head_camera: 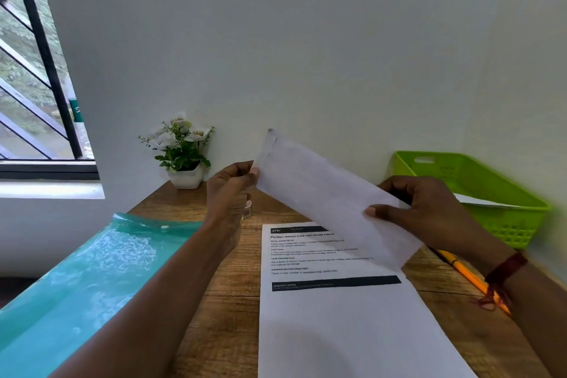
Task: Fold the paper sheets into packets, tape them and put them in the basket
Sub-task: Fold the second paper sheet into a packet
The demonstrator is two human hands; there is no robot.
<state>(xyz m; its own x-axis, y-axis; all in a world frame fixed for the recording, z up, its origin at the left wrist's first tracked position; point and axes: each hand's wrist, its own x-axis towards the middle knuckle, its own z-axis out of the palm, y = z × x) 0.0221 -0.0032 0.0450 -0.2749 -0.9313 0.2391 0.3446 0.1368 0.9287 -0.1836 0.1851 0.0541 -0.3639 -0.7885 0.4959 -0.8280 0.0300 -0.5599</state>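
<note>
Above the middle of the tabletop (227, 316) you hold a folded packet (322, 190) in the air, slanting down from far left to near right. Your left hand (230, 190) pinches its upper end between thumb and fingers (247, 176), and your right hand (429, 209) grips the lower end, thumb on top and fingers curled behind. Whether this packet is taped yet, I cannot tell; a narrow flap shows at the upper end. At the far right corner the green basket (506, 224) already has one white paper (484, 201) inside, so it looks like one packet is done. Under your hands, toward the near edge, a printed sheet (337, 331) lies flat and unfolded, so at least that one is left to fold, tape and drop in.
</note>
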